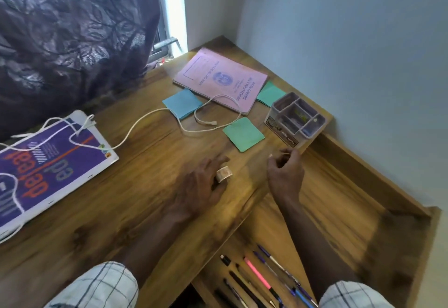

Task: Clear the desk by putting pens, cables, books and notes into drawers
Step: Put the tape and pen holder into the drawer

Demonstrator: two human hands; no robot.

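Observation:
On the wooden desk (135, 210) lie a pink record book (220, 79), a purple-covered book (46, 164), a white cable (155, 116) looping between them, and three sticky note pads: a blue note pad (182, 102), a green note pad (243, 134) and another green pad (270, 93) behind the pink book. My left hand (201, 184) rests flat on the desk with a ring on one finger. My right hand (284, 174) hovers over the desk's right edge, its fingers curled loosely with nothing visible in them. Several pens (261, 281) lie in the open drawer (339, 210) below.
A grey compartmented desk organiser (294, 118) stands at the desk's far right corner by the pale wall. A dark patterned curtain (68, 29) hangs beside the desk's left back edge. The drawer's right half holds bare wood.

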